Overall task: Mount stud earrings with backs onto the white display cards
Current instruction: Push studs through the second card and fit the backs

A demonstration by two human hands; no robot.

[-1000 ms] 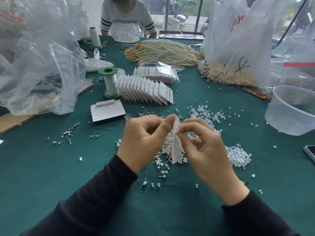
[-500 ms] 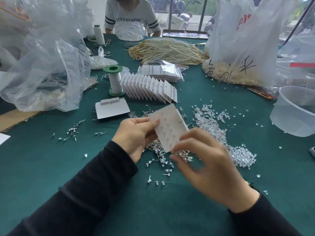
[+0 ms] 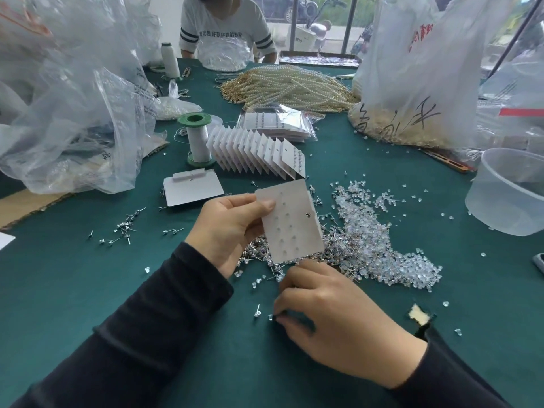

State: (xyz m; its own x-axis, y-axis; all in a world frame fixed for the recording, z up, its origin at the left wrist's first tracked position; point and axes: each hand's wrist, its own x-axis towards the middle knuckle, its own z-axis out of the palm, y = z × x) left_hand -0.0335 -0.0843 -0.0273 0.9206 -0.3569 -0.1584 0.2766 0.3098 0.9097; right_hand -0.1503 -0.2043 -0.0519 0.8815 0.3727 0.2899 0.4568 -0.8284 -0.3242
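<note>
My left hand [image 3: 229, 228] pinches a white display card [image 3: 290, 222] by its upper left corner, holding it tilted above the table, its back with rows of clear earring backs facing me. My right hand [image 3: 332, 322] is low on the green cloth below the card, fingertips curled down at a loose clear back [image 3: 270, 317]; a stud [image 3: 257, 312] lies just left of it. A heap of stud earrings [image 3: 338, 248] and clear backs [image 3: 412, 269] spreads behind the card. A row of filled cards [image 3: 259, 154] stands fanned further back.
A blank card stack [image 3: 192, 189] lies left, scattered studs [image 3: 123, 228] further left. A green spool [image 3: 198, 139], a clear plastic tub [image 3: 512, 192], plastic bags [image 3: 73, 113], pearl strands [image 3: 288, 86] and a bagged card pack [image 3: 276, 125] crowd the table. Another person [image 3: 223, 30] sits opposite.
The card went from edge-on between both hands to flat in my left hand alone. My right hand let go and dropped down to the loose pieces on the cloth.
</note>
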